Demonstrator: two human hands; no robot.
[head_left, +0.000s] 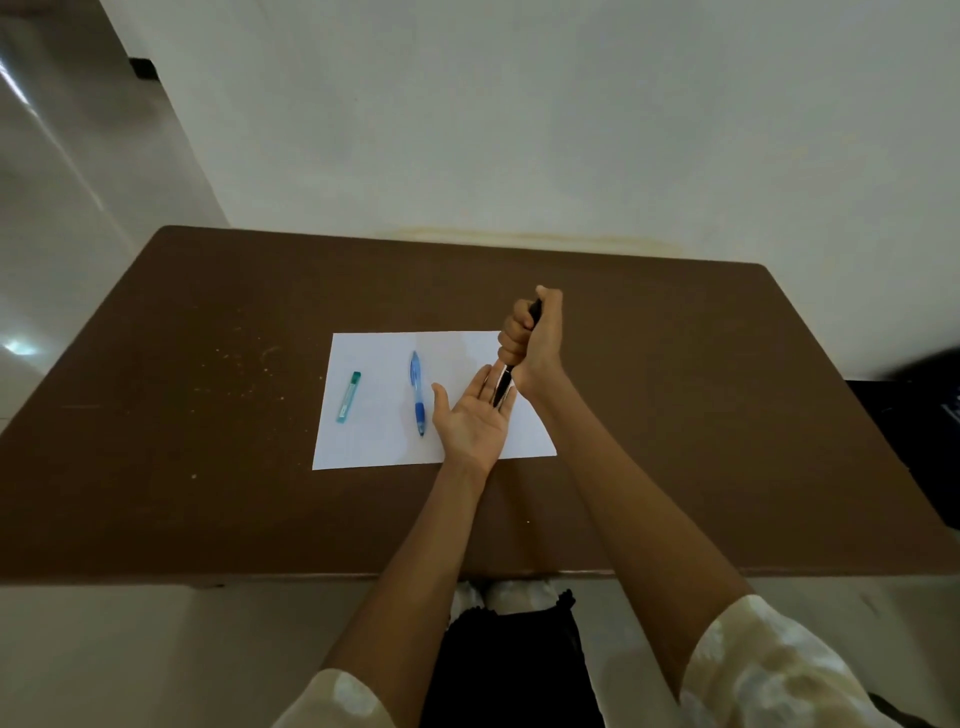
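Note:
A white sheet of paper (384, 447) lies on the brown table (208, 467). On it are a blue pen (417, 389) and, to the left, a small teal lead case (348, 397). My right hand (535, 338) grips a black pen-like tool (503, 387) in a fist, its tip pointing down. The tip meets the fingers of my left hand (475, 421), which lies palm up and flat over the right part of the paper.
The table's far edge runs along a pale wall (519, 130). Small crumbs are scattered on the tabletop to the left of the paper. A dark object (930, 395) sits past the table's right edge. Tiled floor (62, 208) lies to the left.

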